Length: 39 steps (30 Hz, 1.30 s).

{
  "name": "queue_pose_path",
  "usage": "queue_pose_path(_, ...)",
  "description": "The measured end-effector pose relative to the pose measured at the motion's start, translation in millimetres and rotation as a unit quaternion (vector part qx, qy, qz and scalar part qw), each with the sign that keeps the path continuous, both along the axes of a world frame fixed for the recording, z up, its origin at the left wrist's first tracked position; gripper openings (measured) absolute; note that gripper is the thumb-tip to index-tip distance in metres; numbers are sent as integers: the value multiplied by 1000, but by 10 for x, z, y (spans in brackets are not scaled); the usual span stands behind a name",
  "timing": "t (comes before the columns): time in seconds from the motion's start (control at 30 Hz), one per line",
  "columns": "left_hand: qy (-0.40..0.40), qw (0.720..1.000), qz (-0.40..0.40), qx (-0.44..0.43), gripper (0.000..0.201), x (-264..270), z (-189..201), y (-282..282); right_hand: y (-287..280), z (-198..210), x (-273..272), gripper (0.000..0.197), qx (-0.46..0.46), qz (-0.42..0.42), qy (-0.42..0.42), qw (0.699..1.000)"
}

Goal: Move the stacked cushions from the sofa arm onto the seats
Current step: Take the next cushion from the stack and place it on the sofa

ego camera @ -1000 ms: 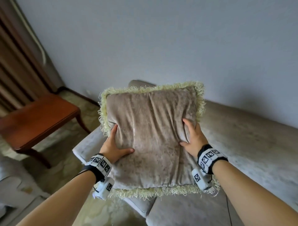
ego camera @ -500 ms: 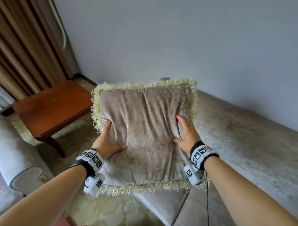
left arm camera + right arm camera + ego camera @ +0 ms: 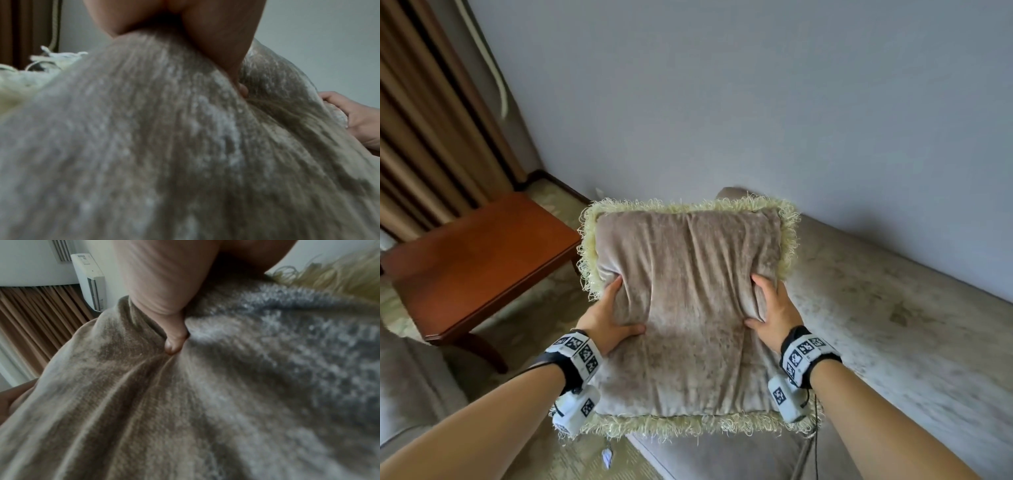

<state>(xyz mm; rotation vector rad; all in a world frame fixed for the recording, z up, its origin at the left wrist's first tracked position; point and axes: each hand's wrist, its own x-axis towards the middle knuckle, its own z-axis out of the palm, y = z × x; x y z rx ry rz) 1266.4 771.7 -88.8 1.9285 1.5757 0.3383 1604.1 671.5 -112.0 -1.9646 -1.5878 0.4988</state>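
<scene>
A beige velvet cushion (image 3: 688, 308) with a pale yellow fringe is held up in front of me, over the sofa arm (image 3: 726, 193). My left hand (image 3: 607, 317) grips its left side, thumb pressed into the front face. My right hand (image 3: 774, 310) grips the right side the same way. In the left wrist view the cushion (image 3: 164, 146) fills the frame, with my left thumb (image 3: 226, 53) dug into the fabric and my right hand (image 3: 357, 118) at its far edge. My right thumb (image 3: 170, 331) dents the cushion (image 3: 205, 402) in the right wrist view. Fingers behind the cushion are hidden.
The grey-beige sofa (image 3: 876, 308) runs along the wall to the right. A dark wooden side table (image 3: 479, 263) stands left of the sofa arm, before brown curtains (image 3: 424, 137). Another upholstered seat (image 3: 410, 394) sits at the lower left. Patterned carpet covers the floor.
The cushion has stayed in both hands and moved slightly right and lower in view. The view has swung, so the side table and curtains show more at the left.
</scene>
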Motion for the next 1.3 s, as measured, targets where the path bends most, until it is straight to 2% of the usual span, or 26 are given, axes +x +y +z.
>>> queue_pose_path(0.17,23,998,-52,-16,120,487,-3,446,91,-188,332,93,-2,-59,10,998)
queue_pose_path(0.4,74,978,-195,14,109,1464,-91,1087,-132,-561,635,87,12,-215,24,976)
queue_pose_path(0.53,82,950,-301,29,106,2073,-255,1404,-297,-746,734,79,20,-319,27,947)
queue_pose_path(0.67,49,923,-380,48,102,2571,-523,1703,-351,-1005,794,78,13,-406,63,912)
queue_pose_path(0.93,14,896,-431,102,98,3171,-1579,2165,1,-2121,797,82,29,-528,104,842)
queue_pose_path(1.17,4,930,-358,85,97,2952,-2905,2152,166,-3064,1026,68,-15,-545,74,835)
queue_pose_path(1.3,-11,949,-316,17,98,2768,-3558,1965,20,-3448,1202,61,-25,-502,23,864)
